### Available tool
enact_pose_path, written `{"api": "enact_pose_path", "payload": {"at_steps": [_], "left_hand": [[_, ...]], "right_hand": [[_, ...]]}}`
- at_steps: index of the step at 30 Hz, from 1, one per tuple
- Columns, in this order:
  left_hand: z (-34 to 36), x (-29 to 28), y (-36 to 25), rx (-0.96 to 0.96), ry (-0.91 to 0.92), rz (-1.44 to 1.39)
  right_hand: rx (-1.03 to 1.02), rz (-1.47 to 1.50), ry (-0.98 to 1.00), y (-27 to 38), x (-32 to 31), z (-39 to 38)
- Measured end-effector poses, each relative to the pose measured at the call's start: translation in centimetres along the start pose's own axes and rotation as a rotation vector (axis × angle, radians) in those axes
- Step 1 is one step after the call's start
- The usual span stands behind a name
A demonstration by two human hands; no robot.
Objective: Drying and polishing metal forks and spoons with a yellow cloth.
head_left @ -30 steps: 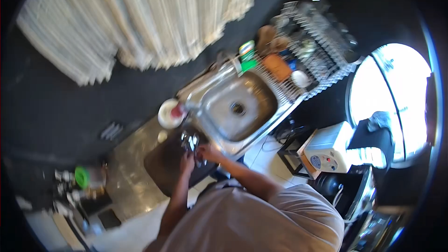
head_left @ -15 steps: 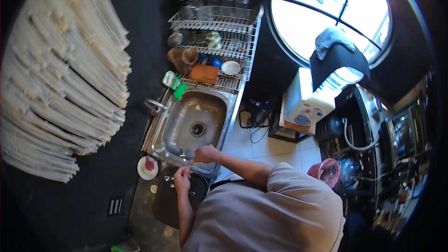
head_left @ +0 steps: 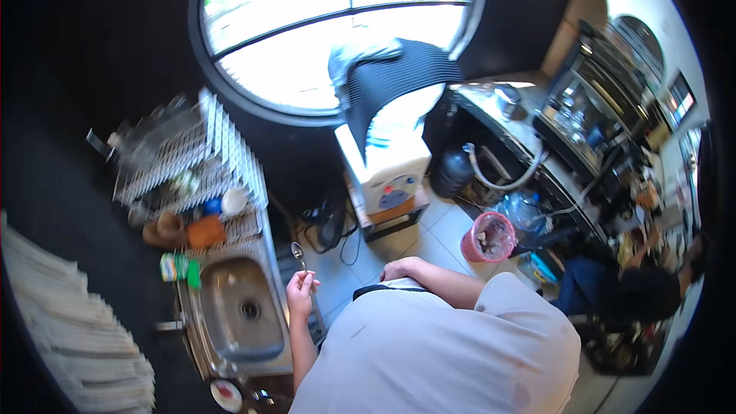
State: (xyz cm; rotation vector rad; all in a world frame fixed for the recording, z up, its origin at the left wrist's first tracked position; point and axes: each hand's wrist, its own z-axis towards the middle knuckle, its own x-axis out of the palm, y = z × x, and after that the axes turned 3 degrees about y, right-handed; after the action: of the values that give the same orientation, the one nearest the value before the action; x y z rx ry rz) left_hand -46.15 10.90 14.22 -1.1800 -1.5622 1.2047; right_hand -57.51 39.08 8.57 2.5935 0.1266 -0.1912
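Metal spoon (head_left: 297, 250) is pinched in the left hand (head_left: 300, 293), fingers narrowed, left of the frame's centre beside the sink (head_left: 222, 303): already picked up, not yet set down. Whether anything is held by the right hand (head_left: 397, 268) cannot be told.

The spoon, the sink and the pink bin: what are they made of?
The spoon looks like shiny metal, probably steel: its bowl gleams. The sink seems stainless steel, duller: grey with soft highlights. The pink bin is probably plastic: its brightly coloured side looks textured.
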Motion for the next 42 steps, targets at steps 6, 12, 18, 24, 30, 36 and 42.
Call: {"api": "enact_pose_path", "payload": {"at_steps": [6,12,18,24,30,36,42], "left_hand": [[10.2,12.7,-5.1,-0.058,0.468,-0.012],[13.4,23.2,-4.2,-0.174,0.852,-0.08],[15.3,35.3,-3.1,-0.156,1.095,0.091],[14.0,47.4,-4.6,-0.182,1.193,-0.07],[13.4,56.9,-5.5,-0.172,1.107,-0.142],[14.5,63.0,-8.1,-0.124,0.987,-0.308],[15.0,63.8,-9.6,-0.068,0.838,-0.357]], "right_hand": [[0.022,0.282,0.062,-8.3,-4.8,-6.9],[-0.385,0.712,-1.329,-16.3,-6.6,-21.2],[-0.243,0.8,-2.076,-21.7,-5.9,-34.5],[-0.63,1.082,-2.264,-27.8,-10.4,-49.8],[-1.113,1.281,-2.236,-36.7,-18.6,-61.1],[-1.414,1.422,-2.113,-41.2,-23.3,-64.1],[0.045,0.209,-2.925,-38.8,-22.8,-63.4]]}}
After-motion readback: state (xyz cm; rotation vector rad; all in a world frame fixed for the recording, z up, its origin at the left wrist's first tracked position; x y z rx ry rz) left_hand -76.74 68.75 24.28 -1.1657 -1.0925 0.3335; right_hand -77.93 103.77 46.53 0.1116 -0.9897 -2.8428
